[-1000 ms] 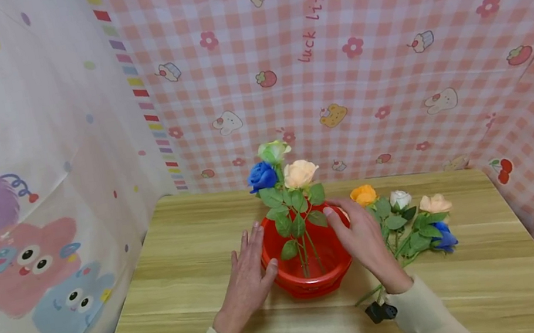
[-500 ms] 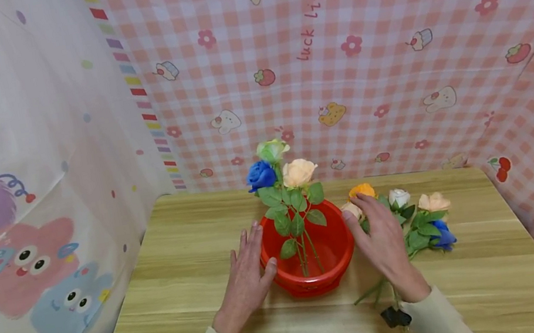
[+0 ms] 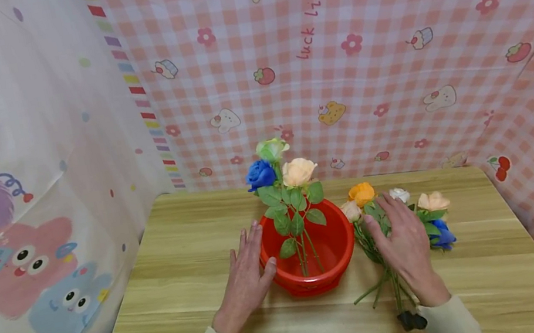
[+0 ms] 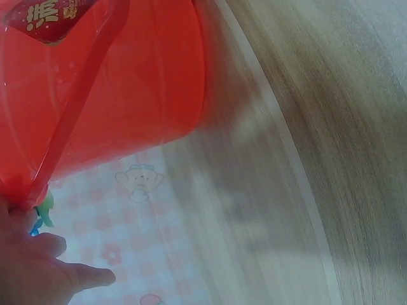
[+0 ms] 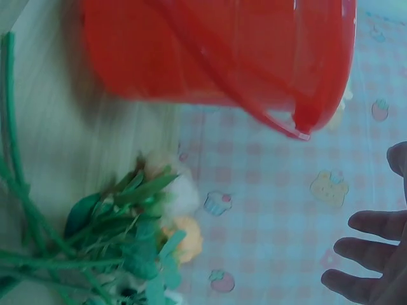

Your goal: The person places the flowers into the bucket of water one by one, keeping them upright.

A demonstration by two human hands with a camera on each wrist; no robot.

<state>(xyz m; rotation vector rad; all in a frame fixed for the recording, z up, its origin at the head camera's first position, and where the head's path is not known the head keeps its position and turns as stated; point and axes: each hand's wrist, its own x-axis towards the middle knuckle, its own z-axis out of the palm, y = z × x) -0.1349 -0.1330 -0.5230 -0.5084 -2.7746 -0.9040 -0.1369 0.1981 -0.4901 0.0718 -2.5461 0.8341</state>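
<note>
A red bucket (image 3: 315, 288) stands on the table with three artificial roses upright in it: a blue rose (image 3: 260, 174), a peach rose (image 3: 299, 172) and a pale green rose (image 3: 272, 149). My left hand (image 3: 245, 283) lies against the bucket's left rim, fingers extended; the left wrist view shows its fingers at the handle's end. To the right, my right hand (image 3: 409, 248) hovers with spread fingers over a pile of loose roses, holding nothing. In that pile are an orange rose (image 3: 361, 194), a white rose (image 3: 399, 194) and another blue rose (image 3: 442, 235). The hand hides some leaves and stems.
The wood-grain table (image 3: 170, 255) ends at a pink checked cloth (image 3: 347, 75) behind and at the right. A white cartoon cloth (image 3: 92, 149) hangs at the left. Green stems (image 3: 375, 290) point toward the table's front edge.
My right hand has left the bucket's right rim and moved right, over the loose roses. My left hand and the bucket stay in place.
</note>
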